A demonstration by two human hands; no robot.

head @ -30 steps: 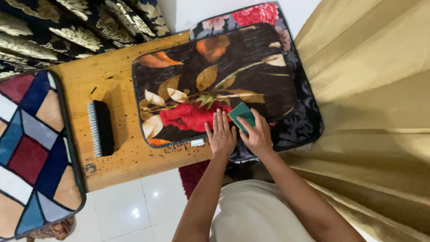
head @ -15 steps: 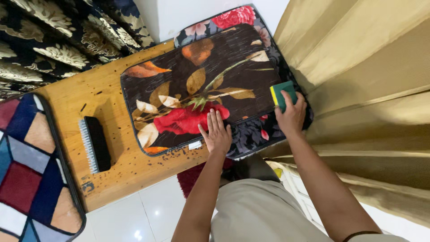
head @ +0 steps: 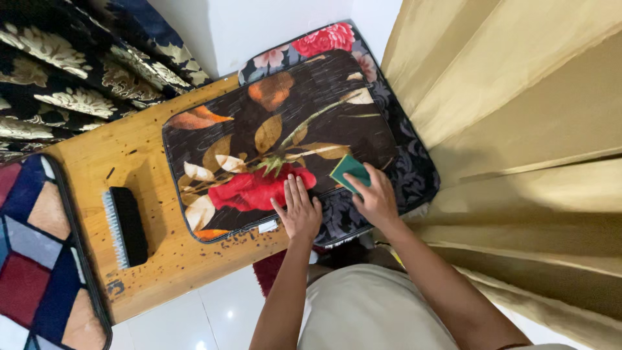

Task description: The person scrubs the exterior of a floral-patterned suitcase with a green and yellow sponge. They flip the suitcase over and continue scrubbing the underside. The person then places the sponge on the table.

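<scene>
A dark brown mat printed with a red flower and orange leaves lies on a wooden table. Under it sits a second dark floral mat, showing at the right and far edges. My left hand presses flat on the brown mat's near edge, fingers together, over the red flower. My right hand grips a green sponge and holds it against the mat's near right corner.
A black scrub brush with pale bristles lies on the table's left part. A geometric multicoloured mat sits at far left. Gold curtain hangs right, black-and-gold fabric upper left. White tile floor below.
My right hand swept the sponge out to the mat's right edge, then came back to the near right corner. My left hand stayed pressed on the mat.
</scene>
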